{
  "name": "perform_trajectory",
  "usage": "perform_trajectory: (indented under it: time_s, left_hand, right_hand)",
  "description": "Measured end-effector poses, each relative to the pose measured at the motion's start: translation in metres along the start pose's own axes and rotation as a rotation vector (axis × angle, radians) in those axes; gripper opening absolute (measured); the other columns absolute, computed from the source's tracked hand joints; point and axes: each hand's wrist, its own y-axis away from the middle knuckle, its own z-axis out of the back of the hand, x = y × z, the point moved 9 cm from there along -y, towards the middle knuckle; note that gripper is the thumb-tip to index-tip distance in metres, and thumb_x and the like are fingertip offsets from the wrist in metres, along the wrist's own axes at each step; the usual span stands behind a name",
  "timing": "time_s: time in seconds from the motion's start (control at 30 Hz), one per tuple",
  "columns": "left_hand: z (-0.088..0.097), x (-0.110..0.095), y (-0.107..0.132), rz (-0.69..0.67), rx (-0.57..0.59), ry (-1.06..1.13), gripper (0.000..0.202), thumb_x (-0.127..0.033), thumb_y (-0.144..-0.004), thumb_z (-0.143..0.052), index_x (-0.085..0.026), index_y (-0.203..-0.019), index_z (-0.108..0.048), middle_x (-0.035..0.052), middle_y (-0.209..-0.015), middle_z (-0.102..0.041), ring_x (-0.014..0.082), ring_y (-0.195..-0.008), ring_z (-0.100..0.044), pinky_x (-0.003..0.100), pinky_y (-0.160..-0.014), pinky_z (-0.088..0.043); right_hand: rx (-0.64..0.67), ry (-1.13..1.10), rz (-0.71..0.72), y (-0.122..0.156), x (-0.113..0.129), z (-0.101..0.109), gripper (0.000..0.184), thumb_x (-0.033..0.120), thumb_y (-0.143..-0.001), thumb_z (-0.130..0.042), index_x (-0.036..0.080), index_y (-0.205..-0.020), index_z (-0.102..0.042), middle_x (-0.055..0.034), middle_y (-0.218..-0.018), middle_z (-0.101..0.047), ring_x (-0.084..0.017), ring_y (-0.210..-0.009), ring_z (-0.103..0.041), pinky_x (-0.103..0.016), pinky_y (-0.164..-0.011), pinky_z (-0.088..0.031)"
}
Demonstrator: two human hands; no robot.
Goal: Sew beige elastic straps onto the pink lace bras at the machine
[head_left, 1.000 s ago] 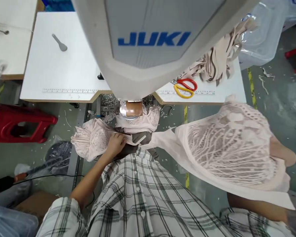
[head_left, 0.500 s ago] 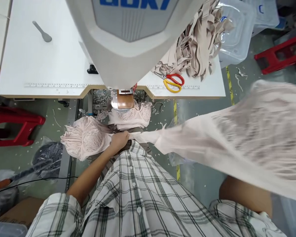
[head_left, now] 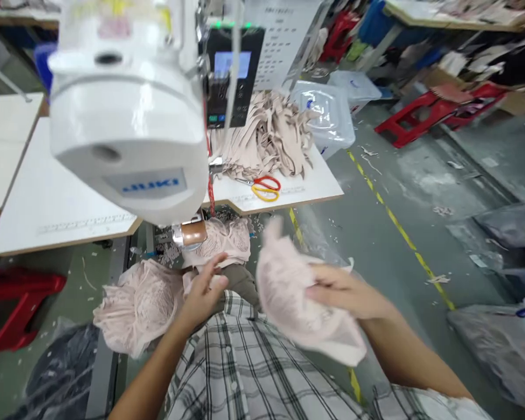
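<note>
My right hand (head_left: 345, 290) grips a pale pink lace bra (head_left: 289, 286), held up in front of my right side and blurred by motion. Over my lap, my left hand (head_left: 203, 291) has its fingers apart and holds nothing. Just left of it lies a bunched pile of pale pink lace bras (head_left: 142, 303). Another lace bra (head_left: 223, 240) rests beneath the sewing arm's end (head_left: 192, 233), ahead of my left hand. The white sewing machine (head_left: 131, 134) stands over the work at the upper left.
Scissors (head_left: 266, 188) with red and yellow handles lie on the white table (head_left: 315, 186), near a heap of beige fabric strips (head_left: 271, 134). Clear plastic bins (head_left: 326, 114) stand behind. Red stools (head_left: 17, 309) are on both sides. Thread scraps litter the floor.
My left hand has let go of the stretched pale pink fabric and its fingers have opened. The bra in my right hand has come in from the far right, toward my body. The view has turned right.
</note>
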Motion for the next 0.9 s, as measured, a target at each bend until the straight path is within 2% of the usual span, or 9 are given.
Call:
perform_trajectory:
  time_s: [0.07, 0.17, 0.3, 0.37, 0.43, 0.5, 0.63, 0.77, 0.9]
  left_hand:
    - [-0.025, -0.02, -0.002, 0.016, 0.199, 0.396, 0.057, -0.053, -0.092, -0.057, -0.021, -0.139, -0.053, 0.0122, -0.138, -0.058, 0.0261, -0.121, -0.057, 0.036, -0.103, -0.043]
    - [-0.043, -0.019, -0.002, 0.154, 0.352, 0.58, 0.054, -0.059, -0.084, -0.066, -0.013, -0.111, -0.07, 0.0132, -0.104, -0.072, 0.0263, -0.097, -0.066, 0.033, -0.085, -0.049]
    - [-0.017, 0.01, -0.005, 0.323, 0.103, 0.748, 0.046, -0.053, -0.071, -0.081, -0.015, -0.093, -0.068, 0.0081, -0.086, -0.071, 0.0216, -0.083, -0.066, 0.03, -0.079, -0.048]
    - [0.001, 0.018, -0.006, 0.349, -0.055, 0.747, 0.044, -0.049, -0.068, -0.084, -0.017, -0.091, -0.066, 0.006, -0.087, -0.07, 0.02, -0.083, -0.065, 0.029, -0.081, -0.047]
    - [0.009, 0.017, -0.007, 0.345, -0.112, 0.639, 0.045, -0.053, -0.07, -0.081, -0.017, -0.091, -0.065, 0.0043, -0.087, -0.068, 0.0187, -0.082, -0.062, 0.029, -0.081, -0.046]
    - [0.008, 0.009, -0.01, 0.324, -0.089, 0.448, 0.048, -0.06, -0.071, -0.077, -0.016, -0.084, -0.063, 0.0017, -0.079, -0.063, 0.0165, -0.074, -0.056, 0.027, -0.074, -0.043]
    - [-0.002, -0.012, -0.017, 0.235, -0.045, 0.153, 0.057, -0.073, -0.075, -0.064, -0.018, -0.067, -0.049, -0.0035, -0.063, -0.043, 0.0131, -0.063, -0.04, 0.025, -0.063, -0.033]
    - [0.013, -0.024, -0.019, 0.129, -0.201, 0.068, 0.064, -0.083, -0.077, -0.05, -0.02, -0.068, -0.046, -0.003, -0.064, -0.038, 0.0145, -0.065, -0.039, 0.026, -0.065, -0.034]
    - [0.02, -0.024, -0.018, 0.104, -0.269, -0.025, 0.065, -0.083, -0.082, -0.042, -0.02, -0.069, -0.049, -0.0023, -0.064, -0.042, 0.0158, -0.065, -0.043, 0.026, -0.064, -0.034]
  right_hand:
    - [0.117, -0.061, 0.045, -0.022, 0.001, -0.023, 0.038, 0.049, -0.092, -0.06, 0.013, -0.103, -0.065, -0.004, -0.091, -0.065, -0.013, -0.078, -0.056, -0.025, -0.069, -0.047]
    - [0.214, -0.117, 0.109, -0.049, -0.003, -0.046, 0.036, 0.047, -0.094, -0.055, 0.012, -0.099, -0.062, -0.0012, -0.085, -0.058, -0.011, -0.074, -0.05, -0.023, -0.067, -0.041]
    - [0.254, 0.129, 0.116, -0.069, -0.018, -0.04, 0.03, 0.043, -0.095, -0.052, 0.015, -0.09, -0.06, 0.0025, -0.074, -0.055, -0.009, -0.065, -0.047, -0.021, -0.061, -0.035]
    - [0.153, 0.372, 0.083, -0.093, -0.023, -0.011, 0.026, 0.04, -0.094, -0.054, 0.017, -0.089, -0.063, 0.001, -0.077, -0.062, -0.011, -0.069, -0.054, -0.021, -0.064, -0.037]
    - [-0.176, 0.598, -0.01, -0.133, -0.019, 0.047, 0.027, 0.041, -0.095, -0.053, 0.018, -0.094, -0.067, -0.003, -0.091, -0.07, -0.015, -0.084, -0.062, -0.023, -0.073, -0.04]
    - [-0.541, 0.697, -0.149, -0.175, -0.005, 0.111, 0.036, 0.044, -0.099, -0.044, 0.017, -0.104, -0.066, -0.0085, -0.104, -0.071, -0.019, -0.097, -0.064, -0.025, -0.079, -0.042]
    - [-0.792, 0.749, -0.222, -0.263, 0.045, 0.186, 0.05, 0.047, -0.103, -0.033, 0.009, -0.115, -0.062, -0.0183, -0.11, -0.069, -0.024, -0.104, -0.065, -0.033, -0.085, -0.047]
    - [-0.864, 0.777, -0.297, -0.301, 0.06, 0.216, 0.037, 0.044, -0.096, -0.056, 0.012, -0.112, -0.063, -0.0111, -0.111, -0.067, -0.021, -0.101, -0.065, -0.041, -0.089, -0.053]
    - [-0.874, 0.826, -0.298, -0.3, 0.046, 0.221, 0.031, 0.038, -0.096, -0.059, 0.013, -0.113, -0.063, -0.0088, -0.112, -0.066, -0.02, -0.099, -0.065, -0.041, -0.088, -0.055]
